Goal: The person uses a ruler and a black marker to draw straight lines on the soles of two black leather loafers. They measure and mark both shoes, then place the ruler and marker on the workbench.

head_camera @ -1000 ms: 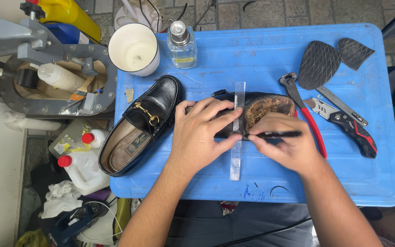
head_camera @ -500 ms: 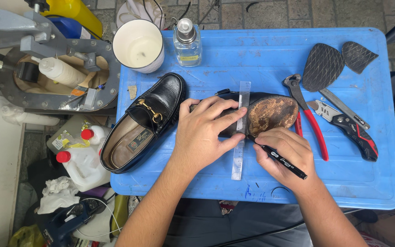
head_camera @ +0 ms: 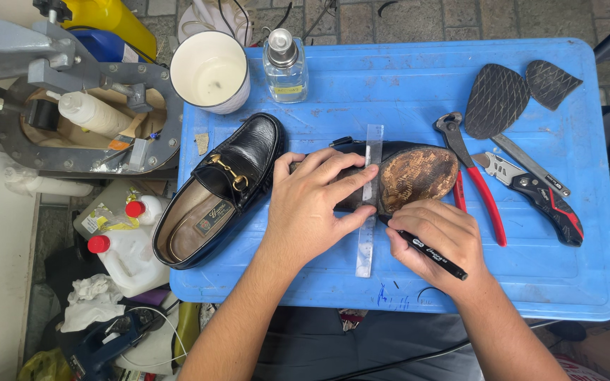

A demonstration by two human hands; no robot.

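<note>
Blue plastic counter in even daylight, grey paved floor beyond its far edge, grey metal machine on the left

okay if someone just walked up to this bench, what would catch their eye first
Mid-table, the left hand pins a clear ruler across an upturned shoe's worn sole, while the right hand holds a black marker at the ruler's edge. Left of them on the blue table lies the matching black loafer; red-handled pincers lie to the right.
</note>
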